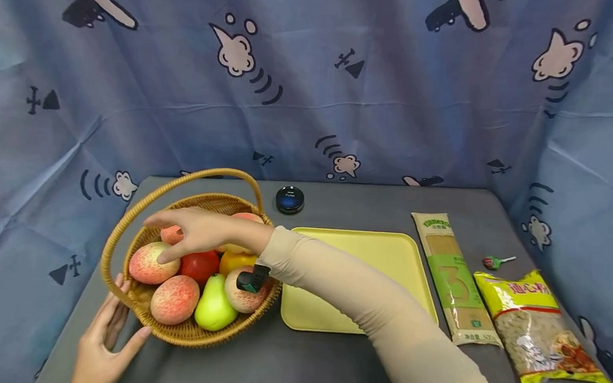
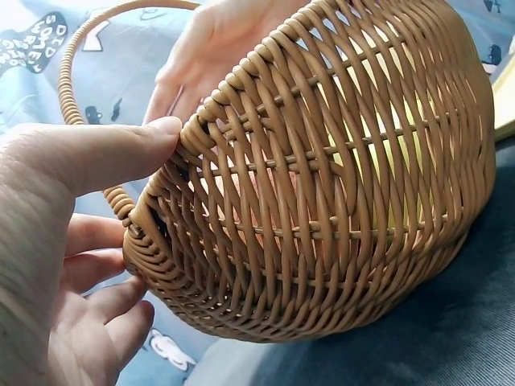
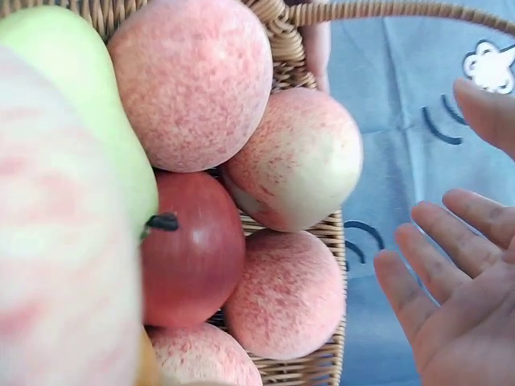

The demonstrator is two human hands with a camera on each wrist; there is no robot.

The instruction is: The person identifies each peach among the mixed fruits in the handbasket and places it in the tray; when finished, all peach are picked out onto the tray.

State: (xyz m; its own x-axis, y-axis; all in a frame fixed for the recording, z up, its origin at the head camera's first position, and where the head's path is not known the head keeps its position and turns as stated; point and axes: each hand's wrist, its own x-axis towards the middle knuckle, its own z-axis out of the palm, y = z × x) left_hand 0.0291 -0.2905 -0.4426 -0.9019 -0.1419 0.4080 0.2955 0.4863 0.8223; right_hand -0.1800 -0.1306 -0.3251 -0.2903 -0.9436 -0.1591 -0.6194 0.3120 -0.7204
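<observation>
A wicker basket with a tall arched handle stands on the left of the table. Inside are several peaches, a red apple, a green pear and an orange-yellow fruit. My right hand is above the fruit under the handle, fingers spread; its empty palm shows in the right wrist view. My left hand is at the basket's left end, thumb and fingers apart. In the left wrist view its thumb touches the rim, other fingers beside the handle's base.
A yellow tray lies right of the basket, partly covered by my right sleeve. Behind it is a black round tuna can. To the right lie a noodle packet, a lollipop and a yellow bag. Patterned curtains surround the table.
</observation>
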